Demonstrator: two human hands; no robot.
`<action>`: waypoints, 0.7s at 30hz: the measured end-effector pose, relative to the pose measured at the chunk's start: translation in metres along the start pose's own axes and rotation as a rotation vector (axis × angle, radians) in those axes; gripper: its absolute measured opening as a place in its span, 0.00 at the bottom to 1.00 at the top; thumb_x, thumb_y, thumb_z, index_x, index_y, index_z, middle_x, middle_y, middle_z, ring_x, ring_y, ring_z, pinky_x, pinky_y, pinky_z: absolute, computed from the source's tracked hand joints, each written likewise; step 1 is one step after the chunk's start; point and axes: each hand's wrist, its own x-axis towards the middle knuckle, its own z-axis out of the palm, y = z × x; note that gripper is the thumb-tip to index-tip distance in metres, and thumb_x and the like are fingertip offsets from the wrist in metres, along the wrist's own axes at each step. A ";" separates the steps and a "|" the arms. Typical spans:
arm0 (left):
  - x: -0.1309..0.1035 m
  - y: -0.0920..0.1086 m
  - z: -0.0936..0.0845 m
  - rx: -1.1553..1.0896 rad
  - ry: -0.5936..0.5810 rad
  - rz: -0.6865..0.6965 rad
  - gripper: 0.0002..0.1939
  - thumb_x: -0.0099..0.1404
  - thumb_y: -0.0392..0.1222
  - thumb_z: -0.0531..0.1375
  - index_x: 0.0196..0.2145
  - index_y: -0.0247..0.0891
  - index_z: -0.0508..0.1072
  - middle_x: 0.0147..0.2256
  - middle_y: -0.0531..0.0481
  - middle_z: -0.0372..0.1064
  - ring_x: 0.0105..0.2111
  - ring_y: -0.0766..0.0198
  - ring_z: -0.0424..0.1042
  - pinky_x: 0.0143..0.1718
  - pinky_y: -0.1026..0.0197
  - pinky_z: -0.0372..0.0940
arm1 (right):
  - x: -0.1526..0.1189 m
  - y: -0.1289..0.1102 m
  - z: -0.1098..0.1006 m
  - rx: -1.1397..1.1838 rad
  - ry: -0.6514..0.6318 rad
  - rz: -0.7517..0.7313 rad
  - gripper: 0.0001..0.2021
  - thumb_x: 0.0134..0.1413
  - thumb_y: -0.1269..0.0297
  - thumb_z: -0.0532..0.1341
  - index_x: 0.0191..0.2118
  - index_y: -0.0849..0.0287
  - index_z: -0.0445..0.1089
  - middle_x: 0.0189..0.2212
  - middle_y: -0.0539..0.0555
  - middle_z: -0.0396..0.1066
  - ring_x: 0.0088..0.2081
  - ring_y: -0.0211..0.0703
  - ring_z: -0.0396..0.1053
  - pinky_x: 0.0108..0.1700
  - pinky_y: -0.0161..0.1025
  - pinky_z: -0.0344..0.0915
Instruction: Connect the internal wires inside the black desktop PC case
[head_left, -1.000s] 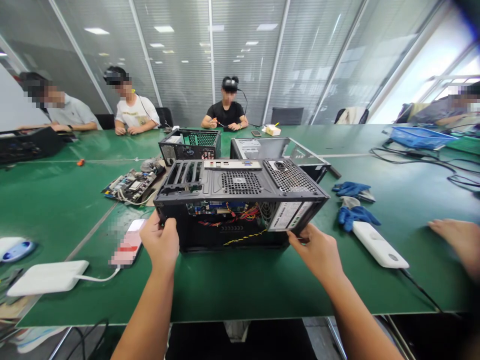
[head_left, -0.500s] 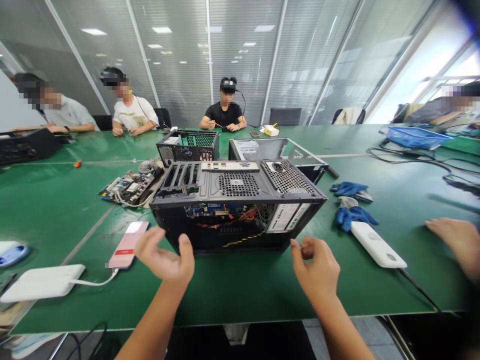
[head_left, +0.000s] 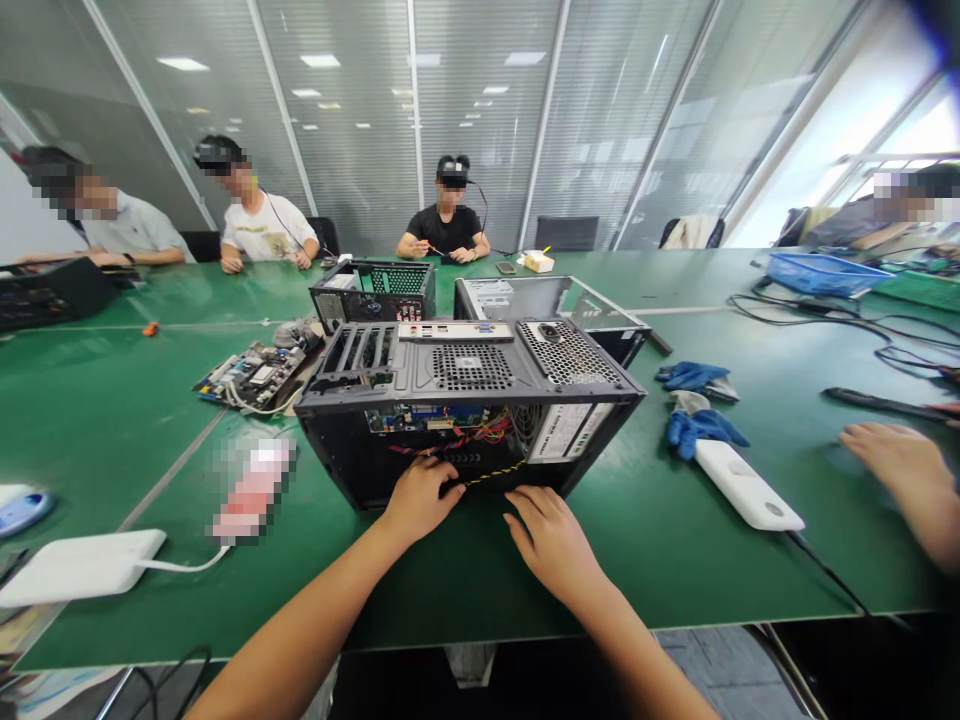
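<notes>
Glass partitions with blinds [head_left: 352, 130] back the room, and a glossy green tabletop [head_left: 450, 600] spreads before them. On it, right in front of the person, a black metal computer case [head_left: 472, 335] stands with its vented, slotted panel upward and its open side facing the person. The left hand [head_left: 421, 498] is half curled at that opening, beside a thin yellow-and-black cable [head_left: 499, 472]; whether its fingers pinch anything cannot be told. The right hand [head_left: 553, 535] is loosely open near the case's lower edge, with nothing visibly held. A snag looks the likeliest trouble: fingers hooking the cable could strain its connection. Bare fingers might also scrape on metal edges, since the blue-and-grey gloves [head_left: 705, 432] lie aside. With both hands low, an uneven push could tip the case.
</notes>
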 end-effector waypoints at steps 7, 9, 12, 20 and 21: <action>0.019 -0.002 -0.009 -0.053 -0.223 -0.107 0.07 0.62 0.41 0.60 0.34 0.41 0.80 0.32 0.50 0.76 0.34 0.59 0.75 0.36 0.61 0.65 | 0.008 -0.008 0.008 -0.034 -0.133 -0.014 0.11 0.61 0.69 0.58 0.46 0.61 0.73 0.42 0.60 0.73 0.45 0.53 0.67 0.47 0.50 0.64; 0.022 -0.003 -0.011 -0.046 -0.287 -0.084 0.07 0.62 0.39 0.60 0.34 0.42 0.80 0.32 0.51 0.76 0.33 0.60 0.74 0.36 0.61 0.65 | 0.009 -0.009 0.010 -0.031 -0.143 -0.015 0.10 0.61 0.69 0.58 0.46 0.61 0.73 0.42 0.60 0.73 0.45 0.52 0.66 0.47 0.50 0.64; 0.024 -0.005 -0.010 0.011 -0.287 -0.027 0.07 0.63 0.37 0.59 0.34 0.42 0.79 0.34 0.49 0.75 0.37 0.59 0.74 0.41 0.60 0.65 | 0.010 -0.009 0.012 -0.028 -0.147 -0.012 0.10 0.61 0.69 0.58 0.45 0.60 0.73 0.42 0.59 0.73 0.44 0.52 0.66 0.48 0.49 0.63; 0.020 -0.007 -0.012 0.142 -0.131 0.056 0.07 0.69 0.36 0.53 0.40 0.39 0.71 0.36 0.46 0.73 0.41 0.55 0.72 0.44 0.55 0.65 | 0.012 -0.010 0.014 -0.036 -0.127 -0.039 0.10 0.61 0.68 0.58 0.46 0.59 0.73 0.41 0.59 0.73 0.44 0.51 0.67 0.46 0.49 0.65; 0.019 -0.007 -0.015 0.131 -0.119 0.064 0.07 0.70 0.36 0.53 0.41 0.39 0.71 0.35 0.47 0.73 0.39 0.56 0.72 0.42 0.55 0.65 | 0.013 -0.010 0.014 -0.036 -0.111 -0.043 0.11 0.61 0.68 0.58 0.46 0.59 0.73 0.42 0.60 0.73 0.44 0.52 0.67 0.46 0.49 0.65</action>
